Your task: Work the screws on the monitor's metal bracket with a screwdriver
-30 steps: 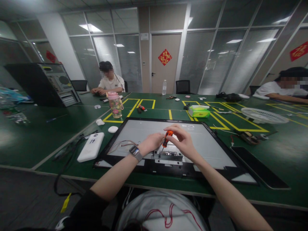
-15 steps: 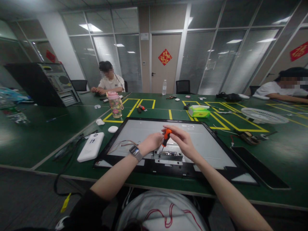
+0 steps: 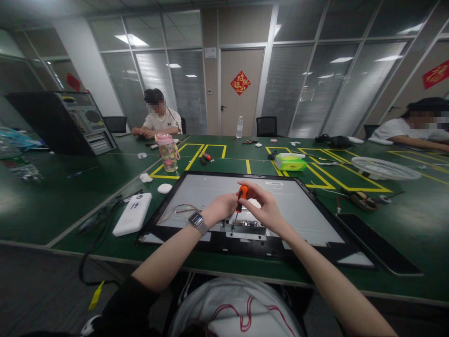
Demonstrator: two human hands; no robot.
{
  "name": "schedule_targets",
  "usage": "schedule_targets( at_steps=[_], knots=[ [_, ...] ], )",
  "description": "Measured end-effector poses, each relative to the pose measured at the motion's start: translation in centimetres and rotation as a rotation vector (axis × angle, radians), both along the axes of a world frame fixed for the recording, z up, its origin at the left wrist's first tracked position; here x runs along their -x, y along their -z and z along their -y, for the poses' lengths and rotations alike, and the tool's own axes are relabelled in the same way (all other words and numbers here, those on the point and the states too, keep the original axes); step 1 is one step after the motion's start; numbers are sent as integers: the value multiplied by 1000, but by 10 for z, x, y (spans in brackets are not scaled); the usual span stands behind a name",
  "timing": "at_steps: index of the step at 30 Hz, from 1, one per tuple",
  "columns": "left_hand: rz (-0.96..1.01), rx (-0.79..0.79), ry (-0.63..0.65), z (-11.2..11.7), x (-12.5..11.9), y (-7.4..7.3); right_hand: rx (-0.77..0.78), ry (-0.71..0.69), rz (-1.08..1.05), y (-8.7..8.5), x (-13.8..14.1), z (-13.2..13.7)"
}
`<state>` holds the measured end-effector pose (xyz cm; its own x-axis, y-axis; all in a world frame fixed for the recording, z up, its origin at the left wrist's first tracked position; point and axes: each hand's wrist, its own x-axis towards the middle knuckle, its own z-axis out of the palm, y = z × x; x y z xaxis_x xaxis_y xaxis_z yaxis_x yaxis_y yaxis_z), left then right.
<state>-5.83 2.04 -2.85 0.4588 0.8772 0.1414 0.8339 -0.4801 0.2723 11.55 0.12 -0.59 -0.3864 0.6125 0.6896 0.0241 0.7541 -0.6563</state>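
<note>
An orange and black screwdriver (image 3: 242, 196) stands tilted, its tip down at the left end of a metal bracket (image 3: 247, 235). My right hand (image 3: 261, 206) is closed on its handle, thumb and fingers at the orange top. From the left, my left hand (image 3: 222, 207) is closed against the same handle, its fingertips partly hidden behind it. Beneath both hands lies a flat display panel (image 3: 298, 220) with a grey back and black frame, and the bracket is at its near edge. Thin wires (image 3: 182, 207) rest on the panel's left part.
Left of the panel are a white power bank (image 3: 132, 214), a white oval case (image 3: 164, 188) and a pink-lided bottle (image 3: 168, 154). A long black bar (image 3: 379, 243) lies to the right. A green tissue pack (image 3: 290, 162) and a computer case (image 3: 63, 122) stand farther off. Two people sit across the table.
My right thumb and fingers have shifted round the screwdriver handle, and the handle stands slightly more upright. My left hand stays nearly in place.
</note>
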Motion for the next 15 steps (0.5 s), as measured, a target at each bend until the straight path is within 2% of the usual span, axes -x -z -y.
schedule_targets(
  at_steps=[3,9,15],
  knots=[
    [-41,-23,-8,-1,-1,2,-6,136,-65,3,2,-2],
    [-111,-53,-26,-4,-3,5,37,283,-196,-1,-4,-4],
    [-126,-80,-9,-6,-2,7,-200,422,-52,-5,-8,-4]
  ],
)
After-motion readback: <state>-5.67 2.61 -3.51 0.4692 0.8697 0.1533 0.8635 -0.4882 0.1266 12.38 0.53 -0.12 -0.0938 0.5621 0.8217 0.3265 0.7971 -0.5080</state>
